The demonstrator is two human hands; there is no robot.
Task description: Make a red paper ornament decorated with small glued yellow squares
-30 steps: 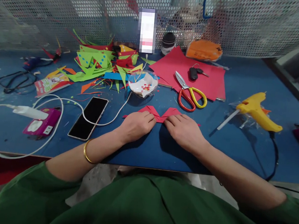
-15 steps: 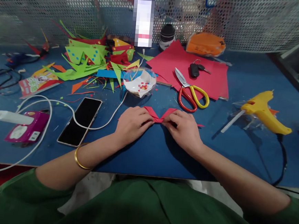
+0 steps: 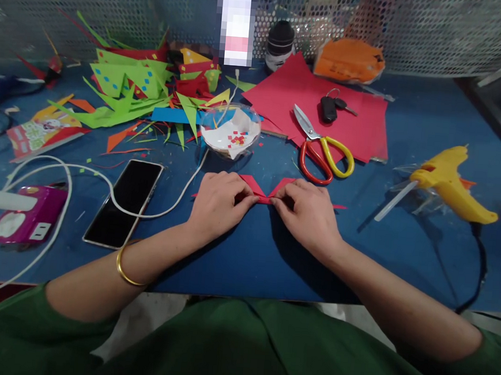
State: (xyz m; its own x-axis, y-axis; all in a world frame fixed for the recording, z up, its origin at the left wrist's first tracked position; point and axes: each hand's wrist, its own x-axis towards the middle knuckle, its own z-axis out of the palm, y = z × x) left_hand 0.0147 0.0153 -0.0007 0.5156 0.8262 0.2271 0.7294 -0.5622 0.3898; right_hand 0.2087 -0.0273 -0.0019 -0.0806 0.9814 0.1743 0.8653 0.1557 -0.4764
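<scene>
A folded piece of red paper [image 3: 252, 185] lies on the blue table between my hands, two pointed flaps rising at its middle and thin tips sticking out past each hand. My left hand [image 3: 221, 205] pinches its lower edge left of centre with thumb and fingers. On the other side my right hand [image 3: 304, 212] pinches the same edge, a small gap from the left fingertips. Much of the paper is covered by both hands. Beyond them stand a clear bowl [image 3: 206, 140] with tiny red and orange paper bits on white paper, and scissors [image 3: 311, 133] with red and yellow handles.
Red sheets [image 3: 275, 94] lie behind the scissors with keys [image 3: 328, 108] on them. To the right rests a yellow glue gun [image 3: 450, 183]. At left are a black phone [image 3: 123, 200], a white cable [image 3: 168, 211], a purple power socket [image 3: 52, 206] and green paper cutouts [image 3: 124, 79].
Both hands keep their pinch on the red paper; their fingertips have shifted slightly along its lower edge. The whole view has tilted a little, moving the background up.
</scene>
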